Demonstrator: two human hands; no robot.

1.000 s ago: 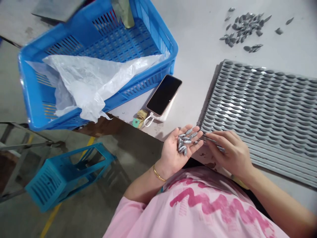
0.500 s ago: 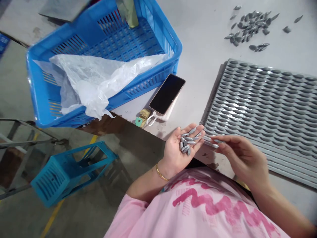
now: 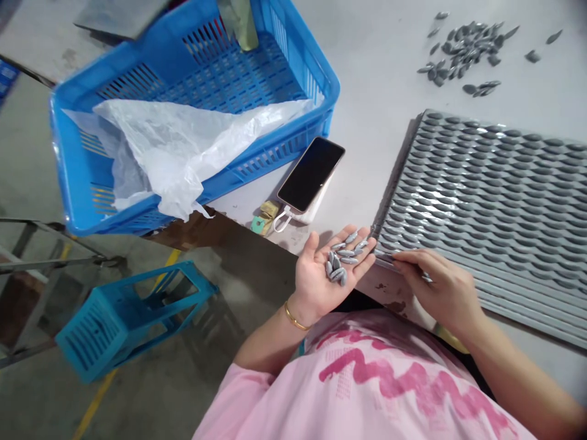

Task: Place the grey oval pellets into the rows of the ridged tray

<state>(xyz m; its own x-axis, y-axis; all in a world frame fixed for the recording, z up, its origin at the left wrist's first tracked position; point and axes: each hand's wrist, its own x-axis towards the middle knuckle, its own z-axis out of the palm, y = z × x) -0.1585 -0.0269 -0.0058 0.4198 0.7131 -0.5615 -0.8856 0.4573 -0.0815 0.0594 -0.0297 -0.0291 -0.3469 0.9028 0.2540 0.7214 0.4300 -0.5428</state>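
Note:
My left hand [image 3: 316,278] is palm up with its fingers stretched out, cradling several small grey pointed-oval pieces [image 3: 337,269]. Right beside it, my right hand [image 3: 440,287] is pinched at the near left corner of a grey ridged tray [image 3: 504,305]. Its fingertips press down at the tray edge on what looks like one such piece, mostly hidden by them. Another grey piece [image 3: 427,277] shows under the curled fingers. Rows of the same oval shapes [image 3: 481,195] cover most of the tray, while its nearest grooves are bare.
Loose grey pieces [image 3: 472,49] lie heaped on the table [image 3: 376,79] beyond the tray. To the left are a phone [image 3: 312,174] on a white power bank with a cable, and a blue basket [image 3: 197,73] with a plastic bag [image 3: 160,146]. A blue stool [image 3: 101,330] stands on the floor.
My right hand has brought its pinched piece down onto the tray's near left corner. My left hand has shifted slightly left, its thumb spread wider, and the pieces in its palm have moved a little.

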